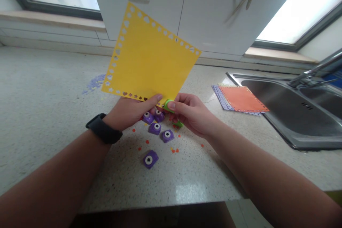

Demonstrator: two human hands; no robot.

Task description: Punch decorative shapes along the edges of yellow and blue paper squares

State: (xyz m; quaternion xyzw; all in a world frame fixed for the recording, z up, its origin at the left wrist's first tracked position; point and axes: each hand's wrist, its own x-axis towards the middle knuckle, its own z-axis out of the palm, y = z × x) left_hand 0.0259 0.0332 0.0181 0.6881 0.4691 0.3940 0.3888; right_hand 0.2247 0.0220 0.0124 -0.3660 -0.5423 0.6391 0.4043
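Note:
My left hand (pixel 139 108) grips the lower edge of a yellow sheet of paper (pixel 152 57), thumb on top. Cut-out shapes such as hearts and stars run along its left, upper and lower edges. At the sheet's lower right corner, my right hand (pixel 191 112) is closed on a green craft punch (pixel 169 105), with the thumb on it. The punch sits over the paper's edge. Below my hands lie several purple craft punches (pixel 167 135) with white tops, and another green piece (pixel 178 124) shows partly under my right fingers.
Small orange paper cut-outs (pixel 175 150) lie scattered about the speckled counter (pixel 48 121). A heap of lilac bits (pixel 94 83) is at the left. Punched orange paper (pixel 244 98) tops a stack by the steel sink (pixel 288 128). The counter's front edge is nearby.

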